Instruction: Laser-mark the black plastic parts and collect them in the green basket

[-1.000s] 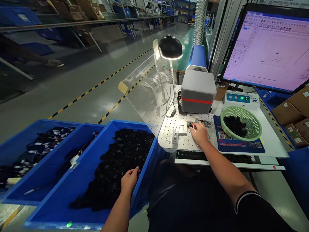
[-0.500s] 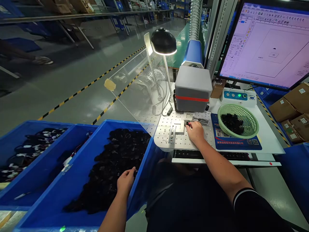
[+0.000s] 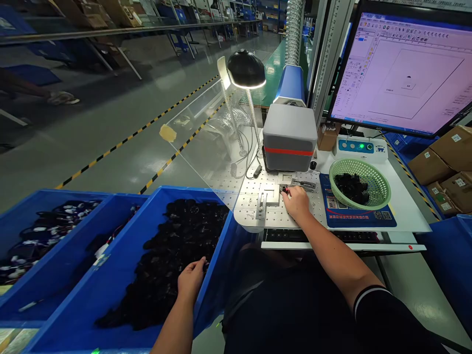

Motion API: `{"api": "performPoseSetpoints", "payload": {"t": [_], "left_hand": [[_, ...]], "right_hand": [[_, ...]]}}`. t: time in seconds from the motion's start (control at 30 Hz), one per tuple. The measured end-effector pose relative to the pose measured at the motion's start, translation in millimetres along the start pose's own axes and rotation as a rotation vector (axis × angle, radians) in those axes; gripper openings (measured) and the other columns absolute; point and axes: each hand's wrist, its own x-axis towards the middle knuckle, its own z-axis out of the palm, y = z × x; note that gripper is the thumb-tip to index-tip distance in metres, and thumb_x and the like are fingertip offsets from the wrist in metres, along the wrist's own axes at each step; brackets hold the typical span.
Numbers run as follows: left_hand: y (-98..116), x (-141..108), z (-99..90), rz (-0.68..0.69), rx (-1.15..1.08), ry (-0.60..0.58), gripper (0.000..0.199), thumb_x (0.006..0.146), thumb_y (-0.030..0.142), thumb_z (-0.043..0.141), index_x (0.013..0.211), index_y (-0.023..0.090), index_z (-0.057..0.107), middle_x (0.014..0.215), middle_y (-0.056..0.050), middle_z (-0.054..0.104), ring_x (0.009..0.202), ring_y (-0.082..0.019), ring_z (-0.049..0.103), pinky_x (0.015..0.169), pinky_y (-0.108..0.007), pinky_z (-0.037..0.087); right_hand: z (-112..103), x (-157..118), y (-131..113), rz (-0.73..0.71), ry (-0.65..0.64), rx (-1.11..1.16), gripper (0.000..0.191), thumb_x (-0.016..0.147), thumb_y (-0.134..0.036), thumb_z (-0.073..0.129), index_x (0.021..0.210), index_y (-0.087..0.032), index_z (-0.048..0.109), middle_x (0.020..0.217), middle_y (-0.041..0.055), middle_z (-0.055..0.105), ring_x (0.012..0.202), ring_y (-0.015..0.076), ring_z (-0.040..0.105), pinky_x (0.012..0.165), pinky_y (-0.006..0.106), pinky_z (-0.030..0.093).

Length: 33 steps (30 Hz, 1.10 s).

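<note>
My right hand (image 3: 297,202) is at the metal fixture (image 3: 271,194) on the perforated plate (image 3: 245,209), its fingers closed on a small black part (image 3: 283,189). A grey machine head (image 3: 290,136) with a red stripe hangs just behind it. Over the right edge of the black parts (image 3: 177,246) in the blue bin (image 3: 121,275) is my left hand (image 3: 191,278), thumb and fingertips pinched together. What lies between those fingertips, if anything, is too small and dark to make out.
Right of the fixture, a green basket (image 3: 383,189) with black parts stands on a blue mat (image 3: 334,219). Behind are a control box (image 3: 363,147) and a monitor (image 3: 401,73). A lit lamp (image 3: 246,71) and a clear sheet (image 3: 199,142) stand to the left. A keyboard (image 3: 291,236) sits below.
The view has shifted slightly. Both hands keep almost the same places, the right at the fixture and the left over the bin.
</note>
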Motion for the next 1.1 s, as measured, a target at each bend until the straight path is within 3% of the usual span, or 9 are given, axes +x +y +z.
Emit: {"api": "performPoseSetpoints", "payload": {"t": [0.17,0.43,0.53,0.67,0.87,1.1], "left_hand": [[-3,1,2.1,-0.009,-0.098,-0.023,0.005,0.068,0.018,0.068,0.064,0.017,0.065,0.059,-0.001,0.064,0.055,-0.017,0.059,0.059,-0.029,0.049],[-7,4,5.7,-0.023,-0.186,-0.038,0.012,0.061,0.009,0.068,0.069,0.017,0.064,0.055,-0.001,0.063,0.055,-0.017,0.059,0.06,-0.028,0.051],[-5,2,5.1,-0.019,-0.175,-0.015,0.009,0.062,0.012,0.069,0.065,0.018,0.063,0.054,-0.001,0.062,0.056,-0.018,0.06,0.061,-0.029,0.051],[-2,-2,3.7,-0.003,-0.16,-0.008,0.009,0.062,0.012,0.071,0.063,0.018,0.064,0.057,-0.002,0.063,0.058,-0.018,0.061,0.062,-0.03,0.052],[3,-10,0.5,-0.006,-0.164,0.013,0.011,0.064,0.012,0.07,0.059,0.018,0.063,0.055,-0.003,0.063,0.056,-0.019,0.061,0.06,-0.032,0.052],[2,-7,1.0,-0.017,-0.163,0.009,0.01,0.065,0.013,0.072,0.061,0.017,0.064,0.057,-0.004,0.064,0.056,-0.018,0.059,0.061,-0.031,0.051]], "right_hand": [[-12,-19,5,0.001,-0.028,0.023,0.02,0.089,-0.031,0.061,0.1,-0.017,0.069,0.09,0.0077,0.063,0.09,0.0237,0.056,0.083,0.035,0.045],[-47,-99,16,-0.171,0.008,0.191,0.016,0.09,-0.026,0.056,0.102,-0.021,0.066,0.085,0.005,0.063,0.083,0.0216,0.056,0.08,0.038,0.048],[-50,-111,18,-0.189,0.056,0.25,0.017,0.09,-0.027,0.056,0.102,-0.022,0.066,0.086,0.0054,0.064,0.083,0.0219,0.057,0.079,0.039,0.049],[-43,-88,18,-0.16,0.068,0.209,0.019,0.09,-0.027,0.055,0.102,-0.022,0.068,0.09,0.0065,0.065,0.087,0.0229,0.058,0.082,0.039,0.049],[-24,-29,13,-0.052,-0.04,0.009,0.022,0.087,-0.023,0.059,0.105,-0.019,0.071,0.096,0.0087,0.066,0.096,0.0252,0.057,0.088,0.038,0.044],[-15,-14,6,-0.037,-0.074,-0.066,0.02,0.088,-0.021,0.056,0.097,-0.02,0.074,0.093,0.0082,0.065,0.092,0.0245,0.054,0.084,0.036,0.04]]}}
